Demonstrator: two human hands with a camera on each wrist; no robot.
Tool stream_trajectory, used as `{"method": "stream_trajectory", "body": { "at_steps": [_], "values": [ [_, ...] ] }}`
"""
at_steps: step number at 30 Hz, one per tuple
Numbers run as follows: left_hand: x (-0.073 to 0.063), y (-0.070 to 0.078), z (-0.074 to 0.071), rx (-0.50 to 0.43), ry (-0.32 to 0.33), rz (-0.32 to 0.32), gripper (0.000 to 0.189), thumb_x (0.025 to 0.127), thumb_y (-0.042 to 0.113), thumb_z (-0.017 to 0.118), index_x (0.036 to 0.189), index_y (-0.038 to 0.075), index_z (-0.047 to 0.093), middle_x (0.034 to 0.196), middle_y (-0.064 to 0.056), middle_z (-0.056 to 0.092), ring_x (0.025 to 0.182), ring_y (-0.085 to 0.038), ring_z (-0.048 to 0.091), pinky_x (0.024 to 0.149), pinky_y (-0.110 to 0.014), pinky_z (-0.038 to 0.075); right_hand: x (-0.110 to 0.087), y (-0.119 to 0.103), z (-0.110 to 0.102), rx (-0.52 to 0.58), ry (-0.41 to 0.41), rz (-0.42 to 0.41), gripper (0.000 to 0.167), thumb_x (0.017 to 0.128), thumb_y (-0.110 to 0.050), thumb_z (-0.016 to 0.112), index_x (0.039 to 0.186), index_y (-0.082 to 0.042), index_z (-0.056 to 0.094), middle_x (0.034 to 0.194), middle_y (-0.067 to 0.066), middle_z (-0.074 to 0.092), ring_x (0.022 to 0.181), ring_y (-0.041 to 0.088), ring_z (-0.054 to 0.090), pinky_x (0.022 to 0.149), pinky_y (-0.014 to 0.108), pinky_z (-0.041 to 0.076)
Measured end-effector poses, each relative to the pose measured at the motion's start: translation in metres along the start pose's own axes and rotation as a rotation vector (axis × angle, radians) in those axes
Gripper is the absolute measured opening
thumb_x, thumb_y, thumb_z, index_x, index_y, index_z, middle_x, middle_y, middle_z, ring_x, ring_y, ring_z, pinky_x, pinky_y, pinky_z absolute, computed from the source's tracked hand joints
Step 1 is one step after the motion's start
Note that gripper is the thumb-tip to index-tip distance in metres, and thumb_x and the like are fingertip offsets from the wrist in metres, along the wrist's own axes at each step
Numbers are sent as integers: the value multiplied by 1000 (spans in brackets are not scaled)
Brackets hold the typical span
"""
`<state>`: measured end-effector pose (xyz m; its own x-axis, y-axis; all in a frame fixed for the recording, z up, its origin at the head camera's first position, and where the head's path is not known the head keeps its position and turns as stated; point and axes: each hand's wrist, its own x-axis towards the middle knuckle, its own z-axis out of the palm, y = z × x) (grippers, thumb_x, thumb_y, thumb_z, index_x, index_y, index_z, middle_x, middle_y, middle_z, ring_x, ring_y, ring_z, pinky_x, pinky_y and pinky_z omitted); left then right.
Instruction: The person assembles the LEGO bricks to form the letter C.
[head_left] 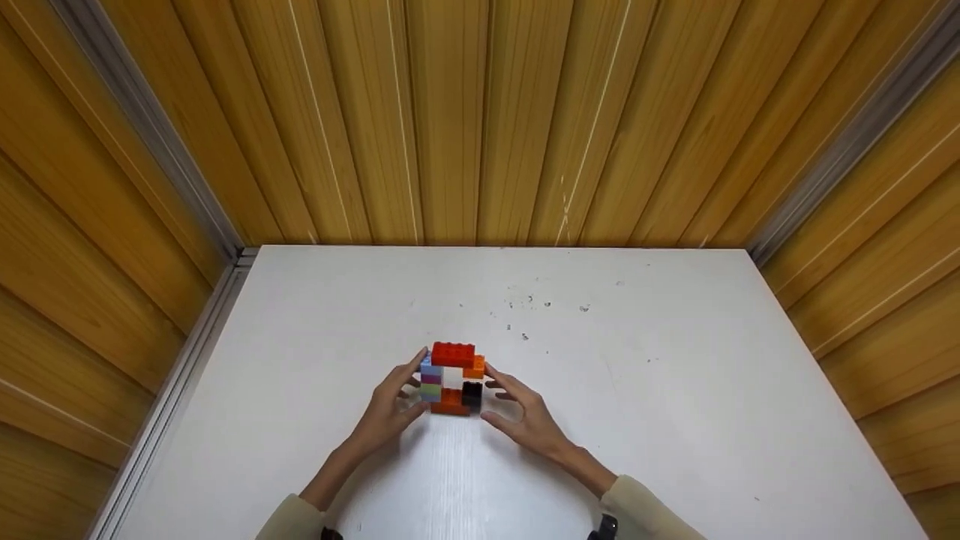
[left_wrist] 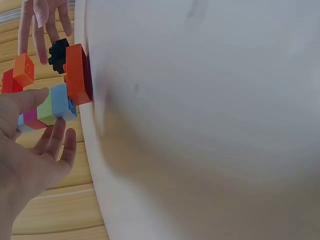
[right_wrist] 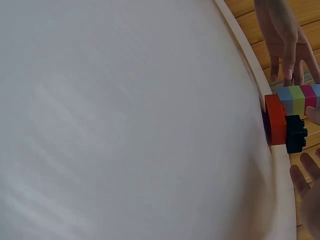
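Note:
A frame of toy building bricks stands upright on the white table between the hands. Its base is a red-orange brick [left_wrist: 77, 75]; a red brick [head_left: 453, 354] spans the top. On the left rises a stack of light blue, green, magenta and blue bricks [head_left: 431, 381], held by my left hand [head_left: 385, 415] between thumb and fingers. A black brick [head_left: 472, 394] sits on the base at the right. Above it, across a gap, an orange brick [head_left: 474, 367] hangs under the red one. My right hand [head_left: 531, 420] has a fingertip at the orange brick, its thumb held apart from the bricks.
The white table [head_left: 660, 420] carries small dark marks [head_left: 547, 304] beyond the bricks. Wood-patterned walls [head_left: 450, 120] stand at its back and sides, with a metal rail [head_left: 180, 390] along the left edge.

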<state>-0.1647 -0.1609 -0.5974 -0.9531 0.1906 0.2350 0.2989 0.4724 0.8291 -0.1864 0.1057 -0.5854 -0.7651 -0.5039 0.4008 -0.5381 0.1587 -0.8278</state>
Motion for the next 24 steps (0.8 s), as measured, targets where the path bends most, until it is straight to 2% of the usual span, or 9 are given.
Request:
{"method": "stream_trajectory", "body": {
  "at_steps": [2,5,9,11,18,24],
  "values": [
    [3,1,1,-5,-14,-6,88,84,-5,77,160,9,33,130,-16,62,108,-30,62,89,-44,58,-1,1,-1,28,6,40,70,86,6,74,148,12,42,145,31,54,116,50,62,91,63,54],
    [7,3,2,-14,-65,-21,92,83,-3,80,160,9,31,126,-17,61,108,-30,61,90,-46,58,-6,20,-2,63,-9,109,75,89,-1,75,153,5,39,146,28,54,116,46,63,92,60,54],
    [12,4,5,-17,-134,-30,96,81,1,83,160,6,30,121,-18,61,106,-31,62,91,-45,58,-9,43,-7,68,-91,182,85,91,-13,77,160,-3,28,148,25,53,117,39,64,95,50,57],
    [14,4,7,-11,-158,-30,96,81,3,84,160,4,30,119,-18,62,104,-31,62,91,-41,58,-8,44,-11,57,-134,208,90,92,-16,77,162,-4,22,148,26,52,117,38,63,96,46,57],
    [22,0,11,-22,-215,-68,93,82,6,84,158,1,31,117,-18,63,99,-31,61,89,-35,56,0,45,-23,-32,-215,219,93,91,-21,79,160,3,22,141,27,57,116,40,63,94,44,58],
    [28,-4,15,-27,-236,-59,87,83,7,83,154,-1,34,115,-20,65,96,-33,62,85,-35,56,7,48,-32,-61,-261,248,92,90,-23,79,158,5,25,136,25,61,113,38,63,89,37,58]
  ]
}}
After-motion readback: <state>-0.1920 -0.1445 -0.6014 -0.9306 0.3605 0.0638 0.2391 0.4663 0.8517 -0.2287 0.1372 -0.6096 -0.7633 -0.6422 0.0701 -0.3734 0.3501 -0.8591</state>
